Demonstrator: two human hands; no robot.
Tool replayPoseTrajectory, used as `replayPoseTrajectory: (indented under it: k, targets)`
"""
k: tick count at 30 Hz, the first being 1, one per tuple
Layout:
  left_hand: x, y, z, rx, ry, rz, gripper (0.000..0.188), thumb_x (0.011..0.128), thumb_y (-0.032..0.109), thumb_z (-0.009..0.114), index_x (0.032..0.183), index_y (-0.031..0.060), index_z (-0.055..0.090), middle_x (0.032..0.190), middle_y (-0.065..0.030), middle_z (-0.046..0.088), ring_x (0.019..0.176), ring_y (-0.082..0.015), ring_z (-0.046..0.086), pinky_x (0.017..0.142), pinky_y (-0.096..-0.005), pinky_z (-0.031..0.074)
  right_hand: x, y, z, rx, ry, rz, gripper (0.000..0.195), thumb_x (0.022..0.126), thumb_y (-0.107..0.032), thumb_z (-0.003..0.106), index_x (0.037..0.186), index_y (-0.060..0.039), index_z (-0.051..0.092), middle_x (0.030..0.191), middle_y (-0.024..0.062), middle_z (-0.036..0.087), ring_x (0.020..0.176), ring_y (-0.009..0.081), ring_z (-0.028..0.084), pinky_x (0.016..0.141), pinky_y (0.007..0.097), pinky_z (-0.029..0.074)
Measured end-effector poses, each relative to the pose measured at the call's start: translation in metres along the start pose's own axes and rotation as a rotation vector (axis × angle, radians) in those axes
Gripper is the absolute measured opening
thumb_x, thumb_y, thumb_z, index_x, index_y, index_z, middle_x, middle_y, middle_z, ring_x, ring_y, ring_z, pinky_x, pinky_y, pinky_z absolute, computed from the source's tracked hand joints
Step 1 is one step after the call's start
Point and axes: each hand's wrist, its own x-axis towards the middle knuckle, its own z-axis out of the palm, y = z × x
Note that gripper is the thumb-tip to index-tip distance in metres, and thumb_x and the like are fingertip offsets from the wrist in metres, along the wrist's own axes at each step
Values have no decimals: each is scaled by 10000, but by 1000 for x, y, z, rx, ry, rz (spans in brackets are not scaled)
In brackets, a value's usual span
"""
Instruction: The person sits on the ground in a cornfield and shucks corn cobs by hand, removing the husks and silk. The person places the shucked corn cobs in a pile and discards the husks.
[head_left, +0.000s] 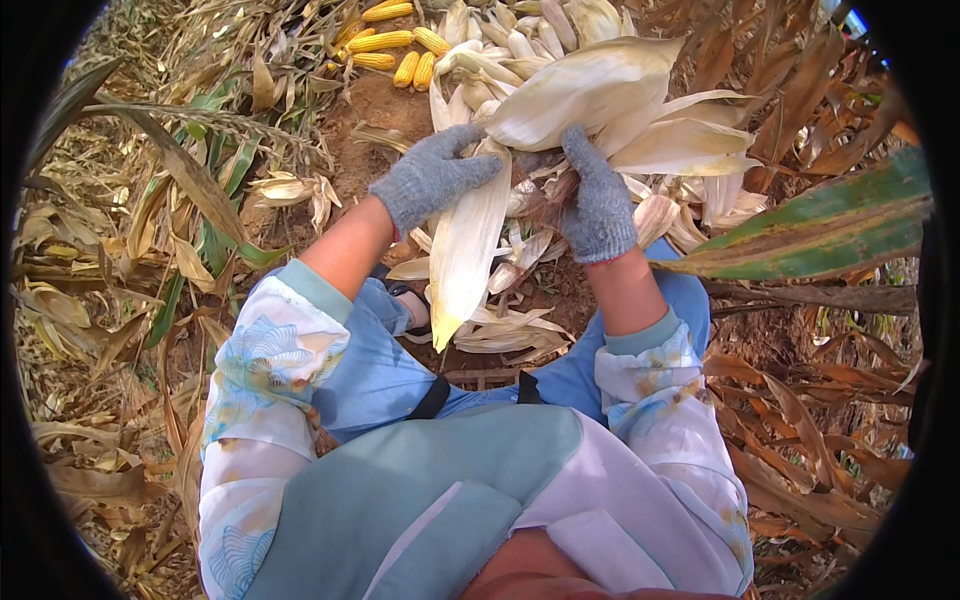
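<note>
Both hands wear grey knitted gloves. My left hand (442, 176) grips a long pale corn husk leaf (471, 247) near its upper end, the leaf hanging down with its yellowish tip towards me. To its right, my right hand (600, 199) is closed around brown corn silk (553, 196) and husk. Broad, dry husk leaves (589, 94) fan out above and to the right of that hand. Whether a cob lies within the held husk cannot be seen. Peeled yellow corn cobs (381, 40) lie on the ground beyond my left hand.
Several corn ears in pale husks (536, 30) are piled beyond my hands. Loose husks (514, 334) lie on the soil between my legs. A green and brown corn leaf (817, 217) juts in from the right. Dry stalks and leaves (112, 300) surround me on both sides.
</note>
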Motion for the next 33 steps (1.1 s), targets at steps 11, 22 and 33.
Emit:
replayPoseTrajectory:
  k: [11, 22, 33]
  targets:
    - [0, -6, 0, -187, -107, 155, 409, 947, 180, 627, 1323, 36, 556, 1132, -32, 651, 1005, -98, 599, 909, -274, 496, -15, 6, 8, -275, -114, -56, 266, 918, -157, 647, 1127, 7, 632, 991, 100, 681, 886, 179, 664, 766, 304, 552]
    - [5, -8, -5, -93, 114, 165, 390, 921, 293, 644, 1182, 3, 645, 1008, -51, 685, 878, -120, 601, 816, -303, 496, -3, -1, 6, -317, -29, -218, 300, 912, -117, 648, 1177, 20, 609, 1086, 104, 673, 997, 196, 656, 878, 321, 537]
    - [4, -24, 9, 491, 36, 419, 386, 900, 436, 599, 1083, 109, 696, 1024, -139, 707, 942, -326, 661, 833, -405, 516, 10, 25, -24, -1219, -282, -551, 523, 790, -166, 747, 1257, -21, 562, 1188, 148, 621, 1087, 289, 613, 942, 363, 490]
